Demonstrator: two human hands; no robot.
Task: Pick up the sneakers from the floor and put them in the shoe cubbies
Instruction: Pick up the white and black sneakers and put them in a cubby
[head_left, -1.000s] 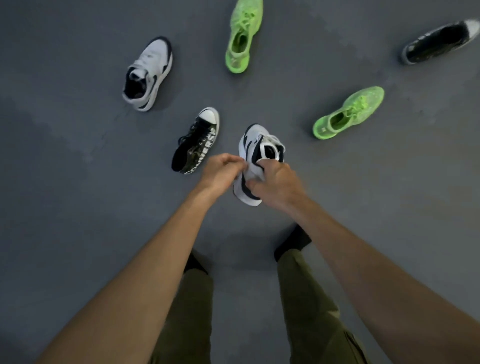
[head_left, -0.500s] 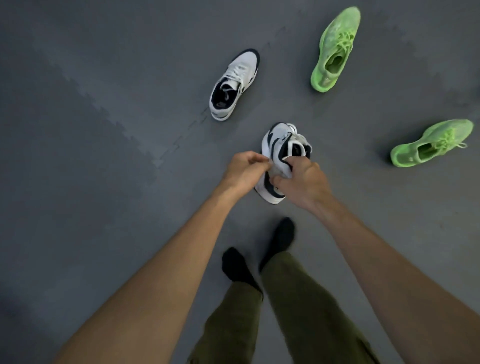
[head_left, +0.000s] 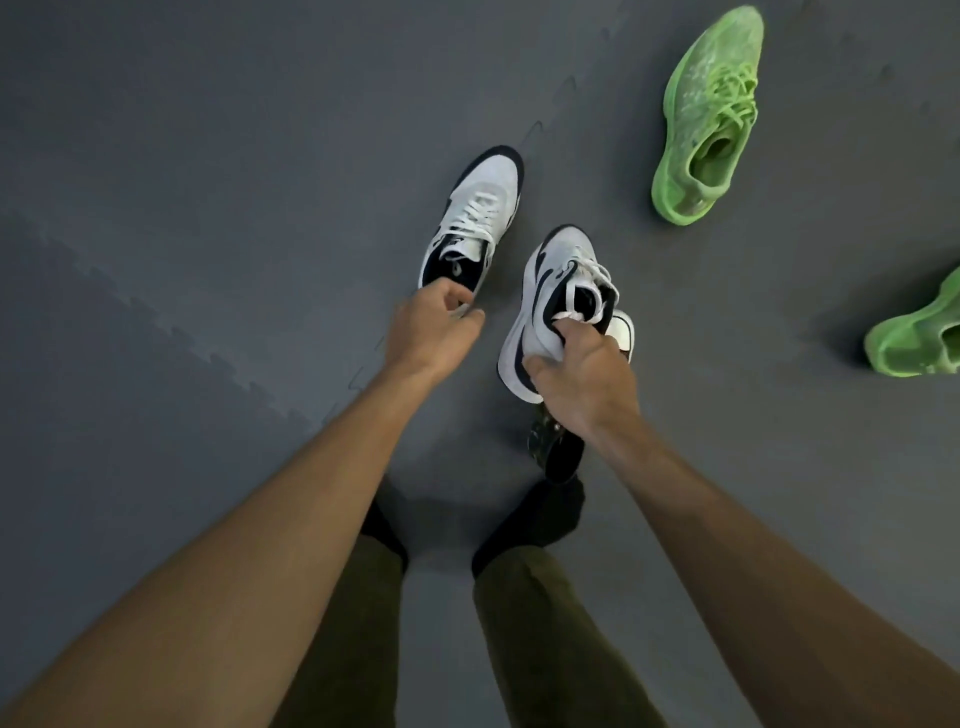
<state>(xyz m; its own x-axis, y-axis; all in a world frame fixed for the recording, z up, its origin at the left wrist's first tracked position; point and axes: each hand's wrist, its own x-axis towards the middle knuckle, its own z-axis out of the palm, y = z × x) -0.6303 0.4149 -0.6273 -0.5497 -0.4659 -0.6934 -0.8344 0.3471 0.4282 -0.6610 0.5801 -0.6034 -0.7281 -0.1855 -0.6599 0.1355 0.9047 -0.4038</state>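
Right hand (head_left: 582, 379) has its grip clamped on one white-and-black sneaker (head_left: 550, 301), fingers hooked inside the collar, thumb on the outer heel, shoe lifted off the floor (head_left: 208, 208) and tilted on its side. A dark high-top (head_left: 553, 449) peeks out under that hand, mostly hidden (can't tell if I'm carrying it or it just lies beneath).

Left hand (head_left: 428, 332) sits at the heel of the matching sneaker (head_left: 475, 223), which is flat on the floor, toe pointing away from me. Fingers are curled nearly together at the heel rim; can't tell if they've actually closed on it.

To do this step well, I'd say: get fingers inside the collar, thumb outside the heel counter, same pinch as the right. Lift straight up, don't drag. Watch the loose laces.

Two green sneakers, one far right-top (head_left: 711, 119) and one at the right edge (head_left: 919, 338), lie on the floor, well apart from both hands. Cubbies aren't in view, so placement comes later.
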